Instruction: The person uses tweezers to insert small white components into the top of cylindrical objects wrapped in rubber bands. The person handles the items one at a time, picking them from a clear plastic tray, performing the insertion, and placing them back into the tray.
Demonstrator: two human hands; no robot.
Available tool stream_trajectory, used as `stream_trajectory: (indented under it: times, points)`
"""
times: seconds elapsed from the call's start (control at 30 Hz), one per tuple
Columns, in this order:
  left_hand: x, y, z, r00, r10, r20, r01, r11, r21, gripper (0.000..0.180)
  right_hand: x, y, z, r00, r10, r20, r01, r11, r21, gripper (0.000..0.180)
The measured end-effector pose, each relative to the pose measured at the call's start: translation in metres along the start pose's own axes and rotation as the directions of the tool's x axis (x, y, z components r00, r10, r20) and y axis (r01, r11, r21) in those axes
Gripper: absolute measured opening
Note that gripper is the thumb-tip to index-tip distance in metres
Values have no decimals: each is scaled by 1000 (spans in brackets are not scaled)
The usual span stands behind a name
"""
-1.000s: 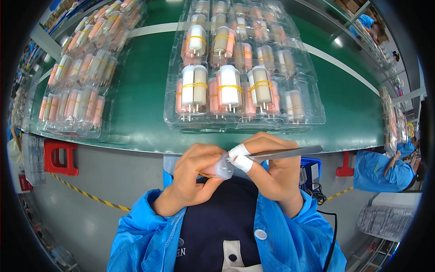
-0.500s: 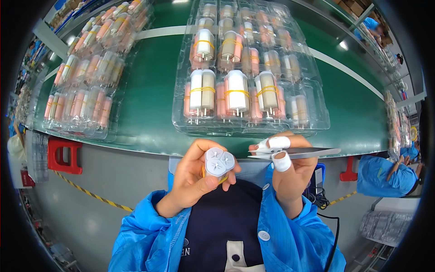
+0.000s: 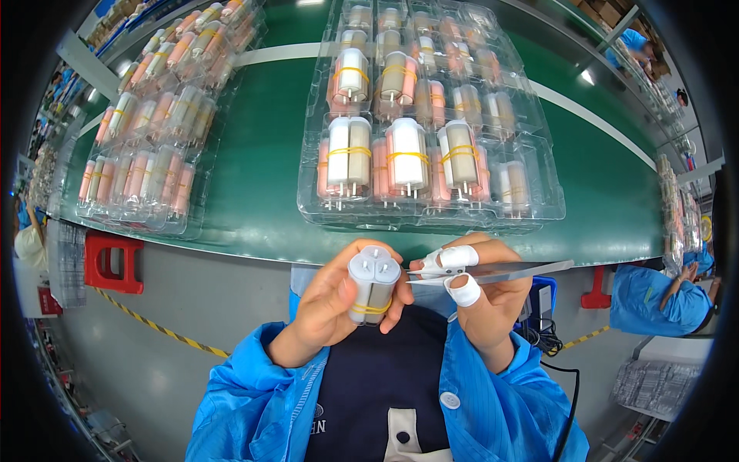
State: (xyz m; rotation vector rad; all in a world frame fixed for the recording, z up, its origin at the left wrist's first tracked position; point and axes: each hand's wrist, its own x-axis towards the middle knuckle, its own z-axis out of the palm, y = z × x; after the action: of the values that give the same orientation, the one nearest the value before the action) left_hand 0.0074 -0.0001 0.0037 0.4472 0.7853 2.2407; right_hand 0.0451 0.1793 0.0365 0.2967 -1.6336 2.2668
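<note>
My left hand (image 3: 327, 302) is closed around a bundle of three tubes (image 3: 375, 279), grey-white and capped, with small metal pins at the upper ends. A yellow rubber band (image 3: 369, 309) runs around its lower part. In my right hand (image 3: 493, 289) is a pair of metal tweezers (image 3: 504, 272), pinched between thumb and fingers wrapped in white tape (image 3: 463, 290). The tweezers' two pointed tips are a little apart, just right of the bundle's upper end; I cannot tell whether they touch it. Clear plastic trays (image 3: 431, 218) of similar banded bundles stand beyond my hands on the green table.
More stacked trays of tubes (image 3: 138, 192) stand at the left of the green table (image 3: 254, 154). On the floor are a red stool (image 3: 114, 264) and a blue bin with black cables (image 3: 545, 300). At the right, a person in blue (image 3: 662, 300) works nearby.
My left hand has tipped the bundle, so its sides and band now show more below the pinned ends. My right hand has shifted slightly left, bringing the tweezers' tips nearer the bundle.
</note>
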Motion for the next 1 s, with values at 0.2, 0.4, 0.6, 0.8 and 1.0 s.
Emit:
stream_trajectory:
  times: [0.2,0.4,0.6,0.8,1.0]
  points:
    - [1,-3,-3,999,-25,31,27,997,-69,64,0,1,0,998,-46,39,48,998,-50,21]
    - [1,-5,-3,997,-66,48,74,978,-196,65,0,0,1,998,-36,49,38,998,-50,21]
    - [3,-5,-8,995,-35,90,45,993,-113,62,-2,2,3,998,-57,13,57,996,-73,21]
    - [-1,-9,7,967,210,-143,-142,914,381,60,-3,4,5,996,-26,-85,25,1000,-12,20]
    - [1,-10,3,946,322,27,-285,792,540,55,-3,7,1,996,-88,-24,87,995,-42,21]
